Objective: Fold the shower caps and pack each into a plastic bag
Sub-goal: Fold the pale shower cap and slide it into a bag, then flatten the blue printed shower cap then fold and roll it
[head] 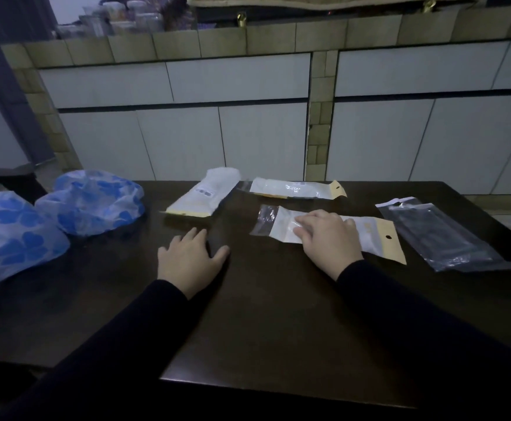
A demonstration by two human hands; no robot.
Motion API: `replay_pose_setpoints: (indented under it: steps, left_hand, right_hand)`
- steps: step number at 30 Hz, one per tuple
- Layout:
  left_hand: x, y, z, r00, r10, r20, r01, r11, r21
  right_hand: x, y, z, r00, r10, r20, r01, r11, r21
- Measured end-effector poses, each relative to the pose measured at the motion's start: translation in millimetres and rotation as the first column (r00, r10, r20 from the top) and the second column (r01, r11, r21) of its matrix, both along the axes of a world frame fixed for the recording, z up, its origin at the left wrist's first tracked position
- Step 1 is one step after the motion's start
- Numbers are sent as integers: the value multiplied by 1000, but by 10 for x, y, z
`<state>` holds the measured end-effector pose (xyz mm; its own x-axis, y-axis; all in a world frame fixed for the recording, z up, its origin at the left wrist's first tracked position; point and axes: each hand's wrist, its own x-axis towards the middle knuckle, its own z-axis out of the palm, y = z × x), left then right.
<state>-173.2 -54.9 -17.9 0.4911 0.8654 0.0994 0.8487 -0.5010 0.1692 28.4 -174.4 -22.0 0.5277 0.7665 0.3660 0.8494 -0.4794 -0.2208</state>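
A dark brown wooden tabletop [278, 314] is seen from above, with both hands laid on it, each in a dark sleeve; the left hand [188, 262] is spread flat on the bare wood, fingers straight and slightly apart, nothing held; the right hand [328, 238] is laid palm down on a flat white plastic bag with a tan header and a punched hole [369, 235], its fingers straight and pressed on the bag's middle, no grip being visible; a clear flap is seen at that bag's left end. Two more white bags of the same kind are placed farther back: one [202, 194] lying at a slant near the far edge, left of centre, and one [296, 188] lying crosswise just beyond the pressed bag. A clear, dark-looking plastic bag with a white header [439, 235] is laid at a slant to the right, apart from the right hand. Two translucent white shower caps printed with blue flowers are heaped unfolded at the left: one [96, 202] near the far left corner, the other [11, 241] beside it at the left edge, the two appearing to touch.
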Motion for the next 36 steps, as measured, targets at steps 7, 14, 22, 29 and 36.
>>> replay_pose_setpoints:
  steps: [7, 14, 22, 29, 36]
  left_hand:
    - [-44, 21, -33, 999, -21, -41, 22, 999, 25]
    - [-50, 36, -47, 999, -29, -25, 30, 999, 27]
    - [-211, 173, 8, 985, -126, 116, 119, 991, 62]
    - [-717, 714, 46, 912, -43, 408, -97, 945, 314]
    - [-959, 1022, 93, 894, 181, 411, -329, 886, 326]
  right_hand:
    - [11, 355, 13, 999, -13, -34, 14, 1000, 3]
    - [11, 633, 7, 1000, 7, -14, -7, 1000, -2]
    - [-175, 771, 81, 991, 88, 97, -102, 982, 157]
    - [-1126, 1327, 126, 890, 439, 124, -455, 872, 182]
    - [-1708, 2115, 50, 823, 548, 154, -562, 823, 76]
